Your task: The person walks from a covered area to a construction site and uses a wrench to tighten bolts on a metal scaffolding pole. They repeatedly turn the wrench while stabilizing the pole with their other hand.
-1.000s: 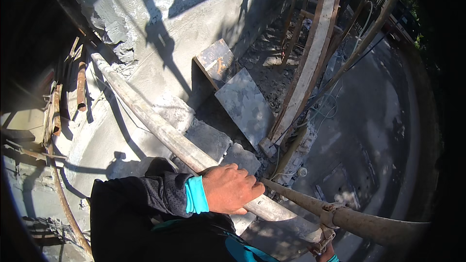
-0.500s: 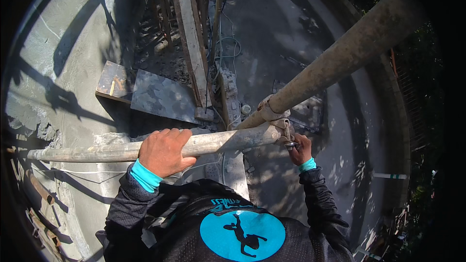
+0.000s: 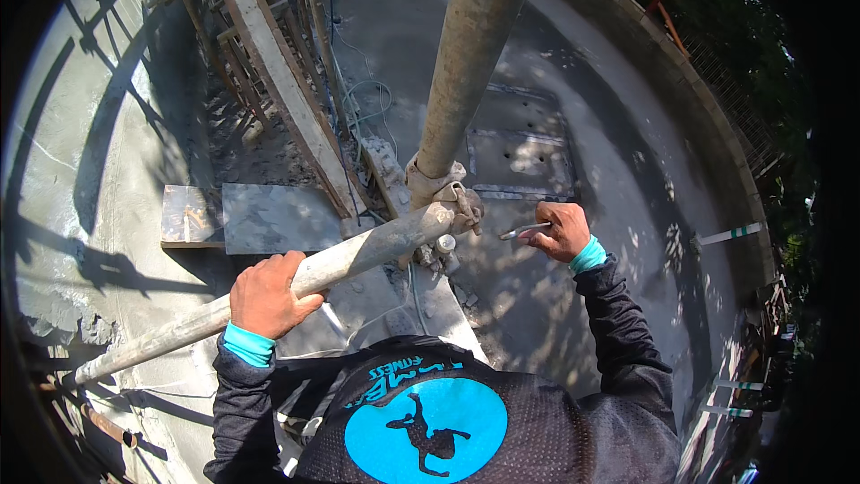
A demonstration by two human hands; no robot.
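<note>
My left hand is wrapped over a long, dusty metal scaffold pipe, which slopes up from the lower left. At the pipe's right end, a mortar-crusted scaffold clamp joins it to a thick upright pole. Off to the right of the clamp and apart from it, my right hand is closed on a short silver wrench. Its tip points left toward the clamp, and its rear part is hidden in my fingers.
Far below lies a concrete floor with a rectangular frame on it. To the left are a grey board, a long timber beam and a plastered wall. A thin hose loops near the beam.
My right hand has drawn the wrench off the clamp and away to the right. My left hand stays on the pipe, which now slopes more steeply in view as my head has turned.
</note>
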